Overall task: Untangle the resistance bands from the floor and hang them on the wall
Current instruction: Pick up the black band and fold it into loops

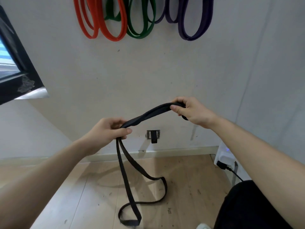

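Black band (132, 164): tail looped on floor (181, 187), limp and light, likely grippy. Left hand (107, 131) and right hand (189, 111) both pinch its raised span; hold flat there. Beyond, orange, green, purple bands (138, 19) hang on wall (148, 71).

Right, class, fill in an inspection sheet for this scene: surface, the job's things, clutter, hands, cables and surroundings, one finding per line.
Surface: wooden floor, scuffed and speckled with dirt.
Job's things: black band held up between both hands, its lower loops twisted and trailing on the floor; orange bands, green bands and purple bands already hang on the wall.
Clutter: nothing seen.
Hands: left hand and right hand each closed on the black band.
Cables: black plug and lead in a white socket block.
Surroundings: window frame at left; metal bracket low on the wall.
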The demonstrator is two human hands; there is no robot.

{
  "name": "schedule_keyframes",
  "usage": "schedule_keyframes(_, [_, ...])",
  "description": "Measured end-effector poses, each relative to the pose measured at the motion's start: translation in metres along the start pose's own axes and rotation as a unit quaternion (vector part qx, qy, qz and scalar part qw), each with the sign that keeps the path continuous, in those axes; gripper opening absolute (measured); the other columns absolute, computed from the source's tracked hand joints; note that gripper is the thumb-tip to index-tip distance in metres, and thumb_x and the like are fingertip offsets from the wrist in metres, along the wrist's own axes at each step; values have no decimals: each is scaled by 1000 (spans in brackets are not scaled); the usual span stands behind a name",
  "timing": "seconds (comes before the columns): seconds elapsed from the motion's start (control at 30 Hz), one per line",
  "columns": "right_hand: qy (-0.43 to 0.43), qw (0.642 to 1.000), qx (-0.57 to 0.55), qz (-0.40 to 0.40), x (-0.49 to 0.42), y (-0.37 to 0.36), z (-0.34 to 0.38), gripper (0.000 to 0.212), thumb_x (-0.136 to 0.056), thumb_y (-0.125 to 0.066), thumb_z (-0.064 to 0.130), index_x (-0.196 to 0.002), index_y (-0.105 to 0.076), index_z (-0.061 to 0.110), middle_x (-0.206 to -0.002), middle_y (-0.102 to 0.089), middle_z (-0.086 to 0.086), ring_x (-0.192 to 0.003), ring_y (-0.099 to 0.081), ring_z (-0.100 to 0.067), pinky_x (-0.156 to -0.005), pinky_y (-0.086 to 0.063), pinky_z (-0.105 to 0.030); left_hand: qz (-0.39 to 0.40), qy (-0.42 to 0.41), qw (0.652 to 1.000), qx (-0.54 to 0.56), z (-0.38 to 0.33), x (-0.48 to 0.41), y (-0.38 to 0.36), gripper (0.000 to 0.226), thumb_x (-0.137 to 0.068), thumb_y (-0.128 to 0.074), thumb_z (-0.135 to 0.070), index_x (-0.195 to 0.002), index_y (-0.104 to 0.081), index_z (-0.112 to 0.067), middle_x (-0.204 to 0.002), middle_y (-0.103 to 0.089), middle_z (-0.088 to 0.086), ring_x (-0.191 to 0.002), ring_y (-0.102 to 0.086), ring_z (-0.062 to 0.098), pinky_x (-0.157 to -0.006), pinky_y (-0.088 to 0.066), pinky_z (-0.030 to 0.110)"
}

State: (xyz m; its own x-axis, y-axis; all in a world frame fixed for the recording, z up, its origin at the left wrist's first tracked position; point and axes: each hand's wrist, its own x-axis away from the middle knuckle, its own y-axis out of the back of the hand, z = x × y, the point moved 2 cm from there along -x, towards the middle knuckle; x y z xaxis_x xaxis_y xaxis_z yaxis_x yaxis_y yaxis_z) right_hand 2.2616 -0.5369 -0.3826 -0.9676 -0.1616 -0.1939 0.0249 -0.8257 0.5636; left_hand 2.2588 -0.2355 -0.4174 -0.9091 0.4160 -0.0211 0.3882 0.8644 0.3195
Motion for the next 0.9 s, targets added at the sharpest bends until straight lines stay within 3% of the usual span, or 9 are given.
schedule_keyframes(0.07, [6,1000,8,8,0,1,-3,8,-100,-61,18,-96,-67,21,-68,-49,5,-61,-43,-12,-55,-35,-23,-16,5,997,74,-3,1,5,44,-65,-93,-44,-102,-81,-23,-85,-69,-2,-82,-68,16,-87,-60,31])
schedule_keyframes(0.13, [8,1000,10,11,0,0,-3,7,-99,-61,16,-96,-67,19,-67,-49,6,-56,-41,-6,-53,-35,-19,-35,6,992,122,-6,0,8,53,-60,-92,-50,-103,-82,-21,-76,-64,-2,-74,-64,16,-79,-57,27])
schedule_keyframes(0.33, [18,998,41,41,1,-9,-4,2,-96,-67,20,-97,-66,19,-71,-51,7,-57,-43,3,-58,-36,-14,-76,-13,970,231,-21,0,1,33,-82,-70,-35,-100,-70,-7,-74,-53,-2,-64,-49,12,-69,-47,27])
schedule_keyframes(0.47, [2,994,59,93,3,-20,-8,21,-86,-79,23,-104,-69,16,-76,-54,1,-67,-51,-8,-69,-45,-27,-97,-25,984,148,-25,2,-4,15,-97,-64,-21,-98,-71,-8,-72,-55,-3,-63,-48,13,-65,-46,23])
schedule_keyframes(0.57, [-16,992,49,118,7,-30,-1,31,-82,-81,24,-110,-67,19,-73,-56,3,-67,-56,-8,-70,-49,-27,-107,-48,990,81,-27,4,-8,16,-100,-63,-19,-88,-74,-19,-72,-58,-3,-61,-51,12,-63,-47,20])
schedule_keyframes(0.73, [-23,992,0,126,7,-41,15,18,-89,-62,2,-105,-64,10,-78,-63,-18,-74,-68,-20,-75,-50,-31,-127,-76,987,61,-28,4,-10,17,-100,-63,-13,-108,-75,-21,-79,-64,-2,-63,-54,12,-64,-50,20])
schedule_keyframes(0.8, [-55,991,-52,106,6,-38,11,17,-92,-54,-1,-103,-64,9,-76,-63,-14,-73,-71,-24,-77,-51,-34,-139,-68,986,69,-26,4,-4,23,-101,-59,-10,-114,-73,-24,-82,-67,-2,-64,-56,13,-65,-50,22])
schedule_keyframes(0.9, [-79,987,-96,104,4,-30,4,13,-98,-55,7,-105,-66,8,-64,-58,-7,-60,-63,-23,-66,-44,-35,-135,-39,987,78,-19,6,9,27,-102,-59,-9,-119,-71,-27,-86,-72,0,-67,-60,14,-68,-52,25])
